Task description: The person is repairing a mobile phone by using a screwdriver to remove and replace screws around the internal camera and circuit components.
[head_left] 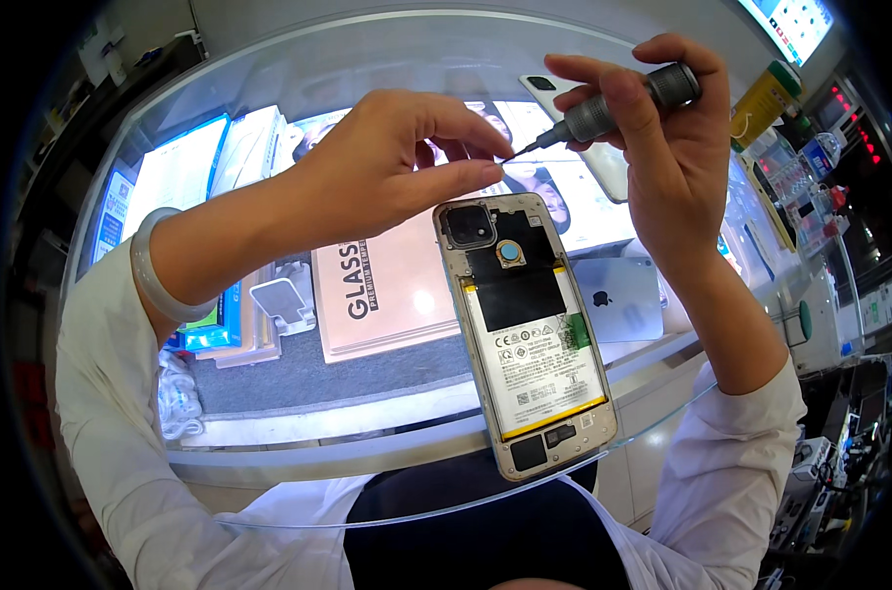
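1. Phone [525,313], its back off and battery showing, lies on the glass bench [298,467], below the left grip and to the left of the right grip's wrist.
2. Blue box [215,329] sits below and left of the left grip, near its wrist.
3. Pink box [397,320] lies below the left grip.
4. Left grip [402,152] has thumb and fingertips nearly together at the screwdriver [591,119] tip; cannot tell whether they hold anything.
5. Silver tablet [628,305] lies below and left of the right grip.
6. Right grip [662,162] is closed around the screwdriver's grey handle.
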Demonstrator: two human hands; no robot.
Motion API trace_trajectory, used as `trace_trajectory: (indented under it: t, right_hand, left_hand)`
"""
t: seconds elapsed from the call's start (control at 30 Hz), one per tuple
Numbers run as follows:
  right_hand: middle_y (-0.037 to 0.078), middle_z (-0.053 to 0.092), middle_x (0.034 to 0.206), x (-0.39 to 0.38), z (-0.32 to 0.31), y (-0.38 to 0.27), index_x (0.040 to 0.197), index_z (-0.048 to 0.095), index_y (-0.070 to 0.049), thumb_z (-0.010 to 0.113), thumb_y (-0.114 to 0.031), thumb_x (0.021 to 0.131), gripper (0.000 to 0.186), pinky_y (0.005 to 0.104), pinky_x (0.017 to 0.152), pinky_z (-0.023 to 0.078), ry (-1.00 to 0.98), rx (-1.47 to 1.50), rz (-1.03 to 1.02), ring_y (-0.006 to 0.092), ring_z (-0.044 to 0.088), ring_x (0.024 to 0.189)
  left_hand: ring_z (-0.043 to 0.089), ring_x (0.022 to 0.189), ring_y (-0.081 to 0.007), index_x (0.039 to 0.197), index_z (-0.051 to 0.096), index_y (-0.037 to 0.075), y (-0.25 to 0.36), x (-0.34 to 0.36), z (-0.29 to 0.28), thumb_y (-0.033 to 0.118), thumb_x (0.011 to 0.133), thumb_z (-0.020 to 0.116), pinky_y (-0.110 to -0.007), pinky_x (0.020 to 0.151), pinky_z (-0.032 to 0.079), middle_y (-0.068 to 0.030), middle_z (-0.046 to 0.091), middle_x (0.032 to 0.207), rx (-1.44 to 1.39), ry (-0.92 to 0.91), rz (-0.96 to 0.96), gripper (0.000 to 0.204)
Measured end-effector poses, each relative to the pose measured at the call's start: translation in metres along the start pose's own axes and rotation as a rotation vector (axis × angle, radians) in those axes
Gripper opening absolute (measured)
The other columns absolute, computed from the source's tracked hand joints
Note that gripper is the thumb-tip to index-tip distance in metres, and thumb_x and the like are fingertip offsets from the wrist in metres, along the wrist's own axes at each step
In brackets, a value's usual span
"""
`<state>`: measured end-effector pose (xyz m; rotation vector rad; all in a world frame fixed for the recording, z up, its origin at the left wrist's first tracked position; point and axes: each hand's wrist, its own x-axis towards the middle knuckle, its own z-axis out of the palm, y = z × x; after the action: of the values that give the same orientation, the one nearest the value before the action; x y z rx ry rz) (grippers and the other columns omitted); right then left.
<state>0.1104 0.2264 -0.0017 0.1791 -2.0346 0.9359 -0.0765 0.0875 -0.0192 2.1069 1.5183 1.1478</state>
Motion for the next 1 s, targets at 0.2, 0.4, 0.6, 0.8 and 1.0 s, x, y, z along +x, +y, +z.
trace_trajectory:
  t: [0.2,0.4,0.6,0.8,1.0]
  right_hand:
    - [0.023,0.064,0.109,-0.002,0.002,0.001,0.116,0.034,-0.010,0.047,-0.020,0.099,0.023,0.0277,0.069,0.056,0.035,0.058,0.069,0.0214,0.067,0.091]
    - [0.024,0.064,0.108,-0.001,0.006,0.000,0.117,0.035,-0.010,0.048,-0.019,0.099,0.023,0.0283,0.069,0.057,0.039,0.092,0.079,0.0219,0.067,0.090]
    - [0.021,0.066,0.103,0.000,0.003,0.003,0.116,0.037,-0.010,0.048,-0.018,0.099,0.022,0.0275,0.066,0.056,0.024,-0.008,0.054,0.0200,0.068,0.087]
    - [0.016,0.069,0.092,-0.005,0.002,-0.007,0.112,0.040,-0.009,0.051,-0.019,0.098,0.021,0.0242,0.060,0.053,-0.038,-0.098,0.154,0.0178,0.068,0.082]
    - [0.015,0.070,0.089,-0.006,0.004,-0.009,0.112,0.040,-0.009,0.051,-0.018,0.097,0.021,0.0233,0.059,0.053,-0.052,-0.086,0.119,0.0173,0.068,0.080]
  left_hand:
    - [0.059,0.072,-0.0073,0.095,0.069,0.002,-0.003,0.000,-0.005,0.014,0.087,0.067,-0.022,0.064,0.046,-0.0046,0.067,0.084,-0.016,0.001,-0.136,0.015]
    - [0.057,0.070,-0.0063,0.090,0.069,0.002,-0.008,0.002,0.000,0.015,0.087,0.067,-0.023,0.064,0.046,-0.0032,0.067,0.080,-0.116,0.005,-0.108,0.014]
    - [0.059,0.069,-0.0106,0.089,0.070,0.003,-0.017,0.002,-0.011,0.011,0.083,0.069,-0.026,0.062,0.046,-0.0039,0.066,0.079,0.218,0.048,-0.080,0.009]
    - [0.060,0.069,-0.0200,0.092,0.070,0.002,-0.031,0.002,-0.020,0.005,0.082,0.067,-0.031,0.059,0.047,-0.0084,0.062,0.084,0.557,0.052,0.023,0.011]
    - [0.060,0.068,-0.0207,0.095,0.070,0.002,-0.034,0.001,-0.018,0.003,0.082,0.065,-0.031,0.059,0.047,-0.0090,0.062,0.083,0.589,0.074,0.056,0.013]
